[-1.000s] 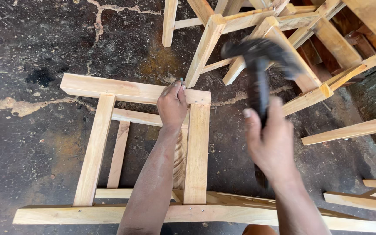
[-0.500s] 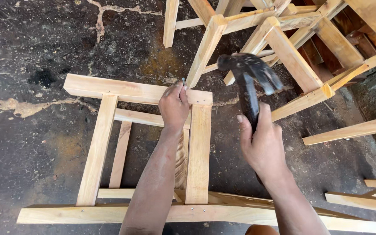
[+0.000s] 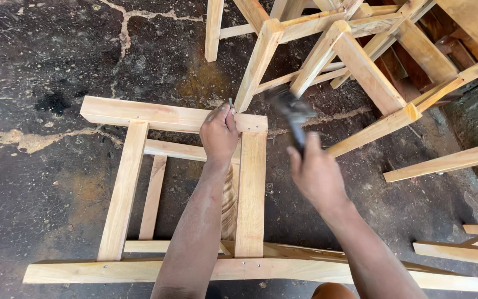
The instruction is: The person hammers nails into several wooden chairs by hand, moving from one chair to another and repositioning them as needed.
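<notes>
**Wooden frame on workshop floor, nail held, hammer in hand**

Nearest the camera: a long pale plank [image 3: 139, 271], lying crosswise at the bottom of the view, forming the near rail of a wooden frame [image 3: 123, 188]. Two uprights rise from it away from the viewer, with thinner slats between them.

Left hand [image 3: 219, 135]: resting on the frame's far crossbar [image 3: 156, 116], near its right end. Fingertips pinched together on a small nail [image 3: 230, 103], which stands roughly upright on the crossbar's far edge.

Right hand [image 3: 316, 174]: to the right of the frame, clear of the wood, fingers wrapped tight round the handle of a hammer [image 3: 291, 113]. The hammer's dark head is blurred, just right of the nail and not touching it as far as can be told.

Floor [image 3: 45, 72]: dark, stained concrete with pale cracks, under and around the frame.

Farther off: a cluster of similar unfinished wooden frames [image 3: 355, 55], legs and rails tilted at various angles, filling the upper right. Loose timber pieces [image 3: 460, 252] lie at the right edge.
</notes>
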